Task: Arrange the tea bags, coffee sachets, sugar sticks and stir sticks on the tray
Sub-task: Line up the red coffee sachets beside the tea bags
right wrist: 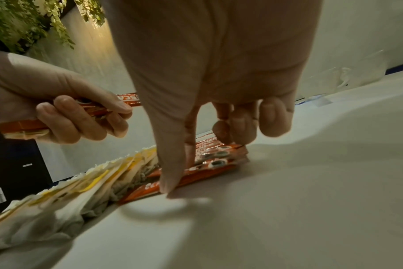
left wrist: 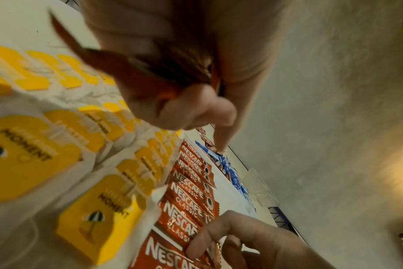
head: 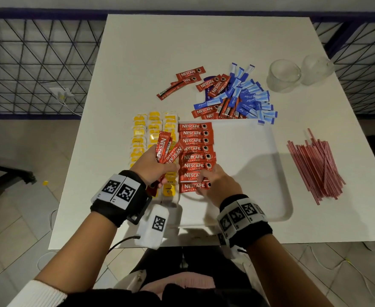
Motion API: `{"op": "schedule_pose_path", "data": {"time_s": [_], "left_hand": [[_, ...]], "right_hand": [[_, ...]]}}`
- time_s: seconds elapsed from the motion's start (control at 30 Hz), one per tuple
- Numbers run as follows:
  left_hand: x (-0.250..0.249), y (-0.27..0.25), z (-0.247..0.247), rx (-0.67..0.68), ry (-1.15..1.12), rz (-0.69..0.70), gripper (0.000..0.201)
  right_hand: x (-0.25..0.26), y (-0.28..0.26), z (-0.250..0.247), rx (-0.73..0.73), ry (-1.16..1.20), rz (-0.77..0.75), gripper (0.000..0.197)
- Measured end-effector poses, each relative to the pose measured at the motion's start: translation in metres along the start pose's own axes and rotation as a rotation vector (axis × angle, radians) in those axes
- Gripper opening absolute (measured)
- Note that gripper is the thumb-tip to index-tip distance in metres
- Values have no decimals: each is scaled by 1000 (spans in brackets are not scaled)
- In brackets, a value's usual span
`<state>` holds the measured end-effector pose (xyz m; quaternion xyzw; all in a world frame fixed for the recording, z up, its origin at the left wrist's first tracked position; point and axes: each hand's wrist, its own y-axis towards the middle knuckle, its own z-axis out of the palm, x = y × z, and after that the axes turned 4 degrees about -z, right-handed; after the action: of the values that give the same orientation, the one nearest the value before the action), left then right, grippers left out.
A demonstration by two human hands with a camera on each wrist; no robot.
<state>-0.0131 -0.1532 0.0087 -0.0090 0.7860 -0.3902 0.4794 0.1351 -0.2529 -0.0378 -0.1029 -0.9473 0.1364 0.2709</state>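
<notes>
On the white tray (head: pixel 248 151), coffee sachets (head: pixel 196 157) lie in one column along its left part, each turned crosswise and overlapping the next. Tea bags (head: pixel 154 129) with yellow tags lie in rows just left of that column; whether they rest on the tray or on the worktop (head: pixel 204 41) cannot be told. The right hand (head: pixel 217 185) rests on the nearest sachets in the column, with the thumb tip pressed on the near edge of the front sachet and the other fingers bent down onto the sachets behind it. The left hand (head: pixel 153 167) is curled round a fanned bunch of spare sachets (head: pixel 166 149), held above the tea bags.

Beyond the tray, loose sachets mix with a pile of blue sugar sticks (head: pixel 250 100) on the worktop. Red stir sticks (head: pixel 315 165) lie in a heap right of the tray, apart from it. Two clear cups (head: pixel 283 75) stand at the far right.
</notes>
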Motion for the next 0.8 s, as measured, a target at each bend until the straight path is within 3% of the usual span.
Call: {"op": "schedule_pose_path", "data": {"time_s": [0.37,0.67,0.73,0.8], "left_hand": [[2,2,-1,18,-6,2,29],[1,4,3,86,-39,27,35],[1,6,6,108,-45,24,43],[-1,8,11,175,-81,0,43]], "right_hand": [[-4,7,2,-2,104,-8,26],[-12,7,-13,-121,229,-77,20],[-9,7,-22,-123,350,-41,12],[-1,7,-35,-48,669,37,7]]}}
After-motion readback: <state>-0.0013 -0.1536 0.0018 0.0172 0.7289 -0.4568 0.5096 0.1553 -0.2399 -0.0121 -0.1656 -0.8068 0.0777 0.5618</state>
